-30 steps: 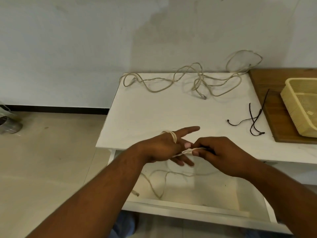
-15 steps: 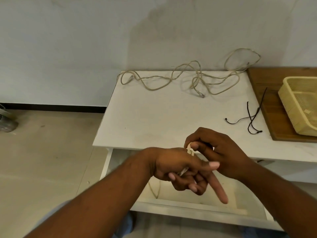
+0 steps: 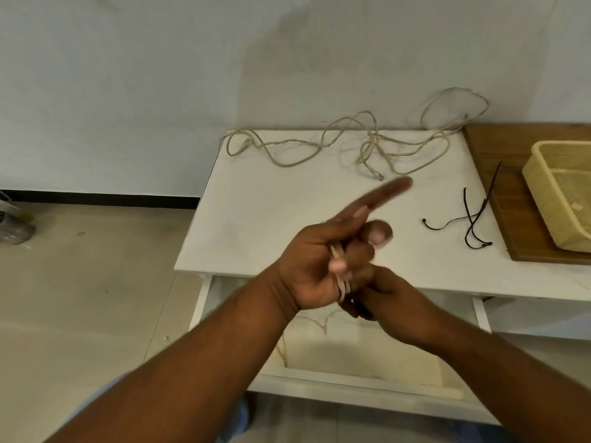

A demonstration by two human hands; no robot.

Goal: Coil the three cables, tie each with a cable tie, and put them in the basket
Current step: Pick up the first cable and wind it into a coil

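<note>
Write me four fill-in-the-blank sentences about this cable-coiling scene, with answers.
1. The beige cable is wound around the ____ hand.
2. The yellow basket sits on a ____ board.
3. The cable ties are ____ in colour.
4. The loose cables lie on the table's ____ edge.

Answers: left; wooden; black; far

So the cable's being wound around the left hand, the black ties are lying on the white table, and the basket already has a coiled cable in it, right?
Not quite. In the head view the basket shows nothing inside. The rest holds: the cable wraps the left hand, and the black ties lie on the white table.
</note>
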